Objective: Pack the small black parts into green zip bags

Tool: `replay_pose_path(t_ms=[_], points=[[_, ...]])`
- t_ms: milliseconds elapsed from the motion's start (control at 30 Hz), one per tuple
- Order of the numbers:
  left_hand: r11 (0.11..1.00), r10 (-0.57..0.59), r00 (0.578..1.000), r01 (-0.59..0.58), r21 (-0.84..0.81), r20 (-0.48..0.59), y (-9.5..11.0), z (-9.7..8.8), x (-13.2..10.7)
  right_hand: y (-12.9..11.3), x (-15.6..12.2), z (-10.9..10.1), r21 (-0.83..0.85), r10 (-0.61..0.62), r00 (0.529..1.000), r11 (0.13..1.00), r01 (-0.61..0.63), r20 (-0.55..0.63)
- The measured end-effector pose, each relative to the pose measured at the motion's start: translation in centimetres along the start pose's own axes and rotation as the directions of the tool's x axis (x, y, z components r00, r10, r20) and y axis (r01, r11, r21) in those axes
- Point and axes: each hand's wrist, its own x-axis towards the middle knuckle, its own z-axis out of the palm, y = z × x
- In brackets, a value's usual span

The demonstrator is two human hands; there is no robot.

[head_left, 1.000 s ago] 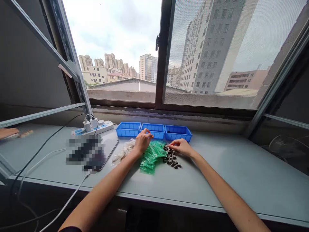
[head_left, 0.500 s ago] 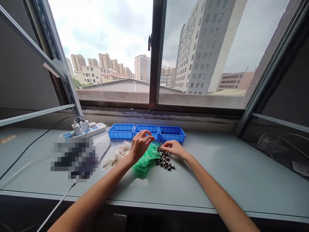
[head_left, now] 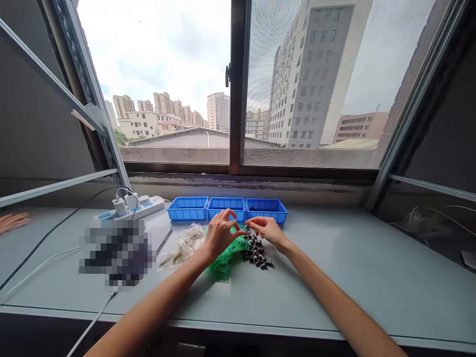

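Observation:
My left hand [head_left: 222, 235] hovers over a heap of green plastic bags [head_left: 223, 265], its fingers curled and a gap between thumb and forefinger. Close to that thumb, my right hand [head_left: 270, 231] pinches a small dark part [head_left: 247, 228] at the fingertips; its exact kind is too small to tell. Below the right hand lies a loose pile of small dark, metallic-looking pieces [head_left: 257, 255]. The green bags touch the pile's left side and are partly covered by my left hand. Clear plastic bags [head_left: 188, 243] with small items inside lie left of the green ones.
Three blue bins [head_left: 188, 208] stand in a row under the window; the right one [head_left: 266, 210] has dark items inside. At the left are a power strip [head_left: 141, 208], cables and a pixelated patch. Another person's hand [head_left: 15, 222] shows at the far left edge.
My right hand has lifted slightly from the pile with a small dark part, and my left thumb has come close to it. The other person's hand has come further into view.

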Motion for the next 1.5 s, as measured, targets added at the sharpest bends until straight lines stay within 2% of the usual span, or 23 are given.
replay_pose_path(t_ms=[167, 333, 567, 767, 933, 1100, 1267, 1500], points=[[0.998, -0.056, 0.996, 0.058, -0.023, 0.071, -0.2, 0.4, -0.2, -0.5, -0.6, 0.5, 0.086, 0.037, 0.999, 0.996, -0.036, -0.002], [0.995, -0.076, 0.996, 0.078, -0.061, 0.039, 0.2, 0.5, -0.4, -0.5, -0.7, 0.4, 0.109, 0.066, 0.997, 0.992, -0.069, 0.029], [0.993, -0.109, 0.994, 0.108, -0.052, -0.011, 0.7, 0.6, -0.3, 0.4, -0.5, 0.1, 0.11, 0.059, 0.998, 0.992, -0.059, 0.004], [0.994, -0.032, 0.999, 0.035, -0.101, 0.034, 0.6, 0.5, -0.2, 0.3, -0.8, 0.1, 0.198, 0.116, 0.993, 0.973, -0.117, 0.022], [0.997, -0.009, 1.0, 0.008, -0.081, -0.007, 0.5, 0.4, -0.2, -0.1, -0.9, 0.5, 0.257, 0.128, 0.99, 0.957, -0.138, 0.056], [0.999, -0.051, 0.999, 0.051, -0.002, -0.012, 0.0, 0.1, 0.0, 0.1, -0.3, 0.0, 0.244, 0.09, 0.994, 0.967, -0.073, -0.06], [0.998, -0.048, 0.999, 0.048, 0.036, -0.012, -0.4, 0.0, 0.1, 0.9, 0.4, -1.4, 0.242, 0.133, 0.974, 0.966, -0.086, -0.184], [0.999, -0.027, 0.993, 0.023, 0.041, 0.111, -0.3, 0.6, -0.3, 1.8, 1.1, -2.3, 0.147, 0.088, 0.94, 0.988, -0.042, -0.328]])
